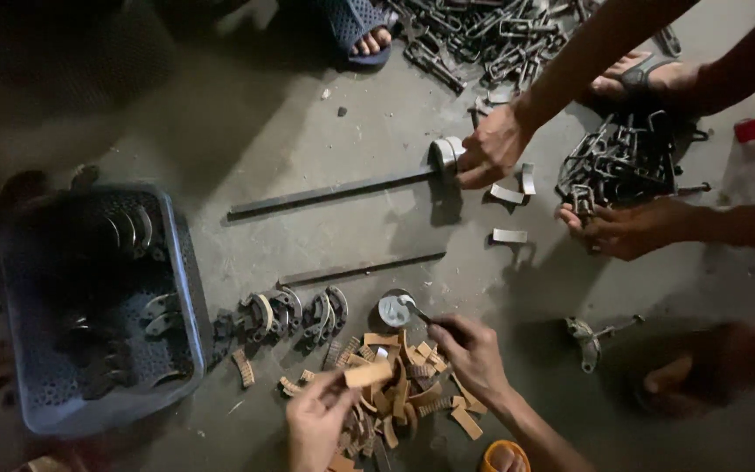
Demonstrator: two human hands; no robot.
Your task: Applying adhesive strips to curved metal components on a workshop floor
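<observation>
My left hand [316, 421] pinches a tan curved lining strip [368, 374] over a pile of similar tan strips [404, 385] on the concrete floor. My right hand [474, 354] grips a thin dark-handled tool [421, 316] whose tip rests in a small round open tin [394, 309]. A row of several curved metal shoes [290, 315] stands on the floor just left of the tin.
A blue plastic basket [181, 288] at left holds more metal shoes. Another person's hand [491, 147] holds a metal cylinder [445, 156] on a long rod [325, 194]; their other hand [626, 229] is by a heap of dark metal parts [622, 162]. A second rod [360, 267] and feet in sandals are nearby.
</observation>
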